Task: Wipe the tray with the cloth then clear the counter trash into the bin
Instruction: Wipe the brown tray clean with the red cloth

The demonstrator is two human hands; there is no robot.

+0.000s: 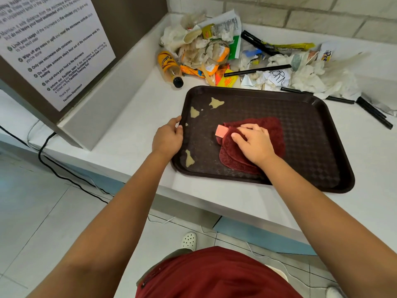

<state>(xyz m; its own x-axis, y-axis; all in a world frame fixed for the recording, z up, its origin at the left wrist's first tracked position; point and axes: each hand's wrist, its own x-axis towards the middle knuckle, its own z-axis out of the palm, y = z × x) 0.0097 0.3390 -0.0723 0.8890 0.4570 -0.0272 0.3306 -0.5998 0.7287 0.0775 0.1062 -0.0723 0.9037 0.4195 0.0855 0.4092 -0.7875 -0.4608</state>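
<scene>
**Wiping the tray**

Right hand (253, 143) presses flat on the cloth (268, 134) mid-tray; left hand (168, 137) grips the tray (322, 117) rim. Sweep firmly toward the spills (194, 111). Trash (214, 50) waits behind on the surface (133, 130).

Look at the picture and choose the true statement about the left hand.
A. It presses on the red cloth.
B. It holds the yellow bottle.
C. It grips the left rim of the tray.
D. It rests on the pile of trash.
C: the left hand curls over the left rim of the tray, while the right hand presses the cloth, and the bottle lies untouched beyond the tray.
</scene>
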